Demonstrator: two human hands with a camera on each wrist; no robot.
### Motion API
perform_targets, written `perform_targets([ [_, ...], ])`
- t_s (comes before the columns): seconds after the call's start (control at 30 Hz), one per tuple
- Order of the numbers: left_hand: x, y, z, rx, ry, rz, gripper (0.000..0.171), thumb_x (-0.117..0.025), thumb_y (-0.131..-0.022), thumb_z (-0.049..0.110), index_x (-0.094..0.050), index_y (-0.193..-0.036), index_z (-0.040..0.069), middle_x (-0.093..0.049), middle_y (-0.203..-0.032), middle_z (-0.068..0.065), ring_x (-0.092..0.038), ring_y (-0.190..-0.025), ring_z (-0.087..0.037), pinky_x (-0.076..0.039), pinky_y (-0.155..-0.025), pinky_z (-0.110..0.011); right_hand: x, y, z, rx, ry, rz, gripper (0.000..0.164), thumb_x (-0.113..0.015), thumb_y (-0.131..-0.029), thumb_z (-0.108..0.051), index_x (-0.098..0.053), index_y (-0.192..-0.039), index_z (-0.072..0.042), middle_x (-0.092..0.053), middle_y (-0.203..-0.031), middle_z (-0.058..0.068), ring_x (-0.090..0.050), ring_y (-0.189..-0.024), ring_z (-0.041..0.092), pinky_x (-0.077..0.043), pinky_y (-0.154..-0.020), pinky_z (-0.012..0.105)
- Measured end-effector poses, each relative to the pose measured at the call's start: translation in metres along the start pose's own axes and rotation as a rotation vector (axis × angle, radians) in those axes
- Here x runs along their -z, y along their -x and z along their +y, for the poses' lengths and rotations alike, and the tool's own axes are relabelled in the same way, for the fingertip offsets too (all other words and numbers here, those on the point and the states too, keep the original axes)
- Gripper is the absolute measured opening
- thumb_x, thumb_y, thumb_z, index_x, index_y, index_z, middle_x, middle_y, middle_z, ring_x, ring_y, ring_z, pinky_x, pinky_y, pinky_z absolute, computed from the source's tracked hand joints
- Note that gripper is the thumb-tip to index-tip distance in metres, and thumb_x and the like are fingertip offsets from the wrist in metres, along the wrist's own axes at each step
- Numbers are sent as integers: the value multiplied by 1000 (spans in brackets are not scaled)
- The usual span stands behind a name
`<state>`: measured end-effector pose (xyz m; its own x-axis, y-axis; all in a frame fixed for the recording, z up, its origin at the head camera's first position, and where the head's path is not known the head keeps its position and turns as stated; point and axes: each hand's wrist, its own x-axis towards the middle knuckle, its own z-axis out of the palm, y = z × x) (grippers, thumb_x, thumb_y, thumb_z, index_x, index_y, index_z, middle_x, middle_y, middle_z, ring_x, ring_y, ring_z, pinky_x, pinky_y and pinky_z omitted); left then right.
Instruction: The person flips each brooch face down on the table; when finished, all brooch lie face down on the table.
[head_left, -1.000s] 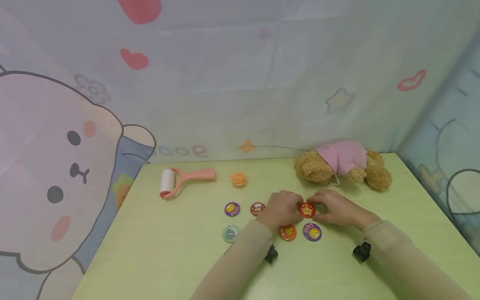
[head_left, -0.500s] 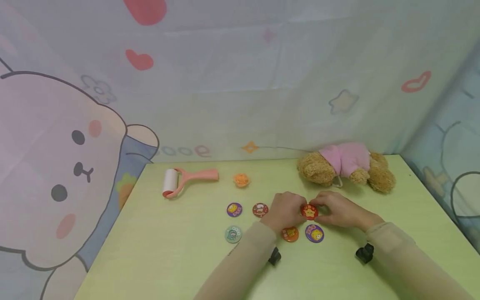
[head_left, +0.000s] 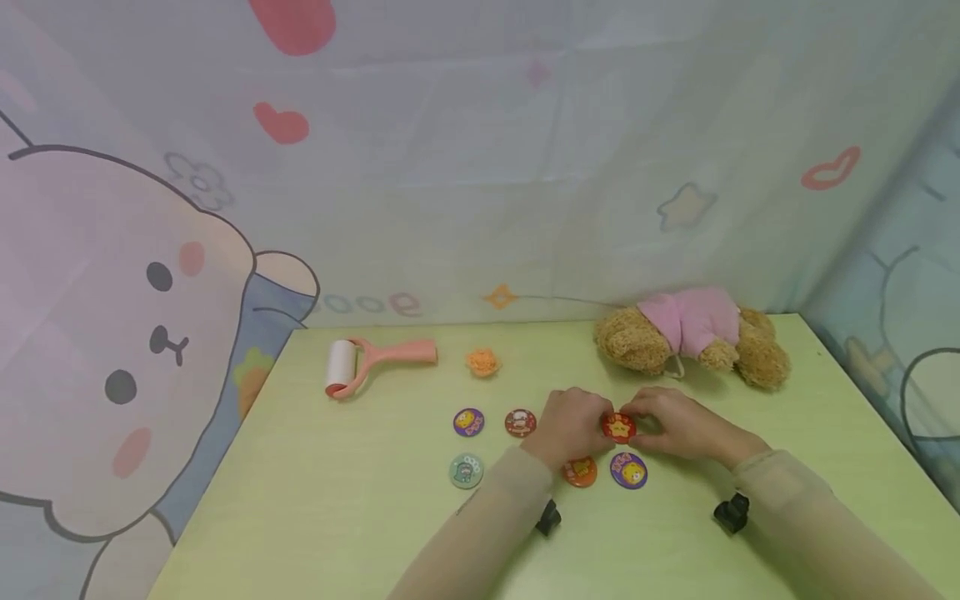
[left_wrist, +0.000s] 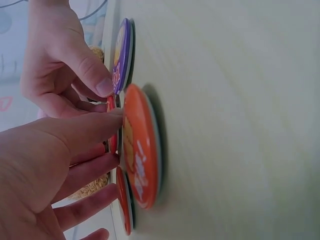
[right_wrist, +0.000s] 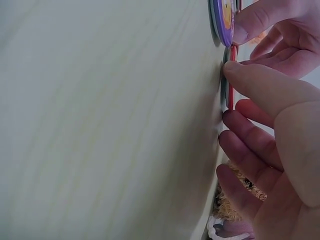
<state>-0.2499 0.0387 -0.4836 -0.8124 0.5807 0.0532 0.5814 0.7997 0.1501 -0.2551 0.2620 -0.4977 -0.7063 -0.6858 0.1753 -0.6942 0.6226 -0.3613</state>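
Observation:
A round red pin badge with a yellow star (head_left: 619, 427) lies on the table between my hands. My left hand (head_left: 573, 427) pinches its left edge with thumb and fingers. Opposite it, my right hand (head_left: 678, 423) pinches the right edge, thumb nearer me. The right wrist view shows the red badge (right_wrist: 231, 92) edge-on, low at the tabletop. Just nearer me are an orange badge (head_left: 581, 472), partly under the left wrist, and a purple badge (head_left: 628, 471). The left wrist view has the orange badge (left_wrist: 140, 145) close beside the left thumb.
Further left lie a purple badge (head_left: 468, 422), a brownish-red badge (head_left: 520, 422) and a teal badge (head_left: 467, 471). Behind them are a pink-handled lint roller (head_left: 390, 353) and a small orange tuft (head_left: 482, 362). A plush toy in pink (head_left: 693, 329) lies at the back right.
The view has shifted slightly. Both hands stay at the red badge, their fingers settled a little closer on its edges; the other badges have kept their places.

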Motion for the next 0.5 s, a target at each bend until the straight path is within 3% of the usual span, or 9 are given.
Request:
perform_targets([
  [0.5, -2, 1, -1, -19, -3, 25, 25, -82, -90, 47, -82, -109, 31, -77, -105, 18, -68, -94, -7, -52, -85, -30, 1, 0, 0, 23, -46, 34, 29, -85, -88, -17, -77, -115, -9, -72, -106, -5, -68, -96, 13, -59, -86, 36],
])
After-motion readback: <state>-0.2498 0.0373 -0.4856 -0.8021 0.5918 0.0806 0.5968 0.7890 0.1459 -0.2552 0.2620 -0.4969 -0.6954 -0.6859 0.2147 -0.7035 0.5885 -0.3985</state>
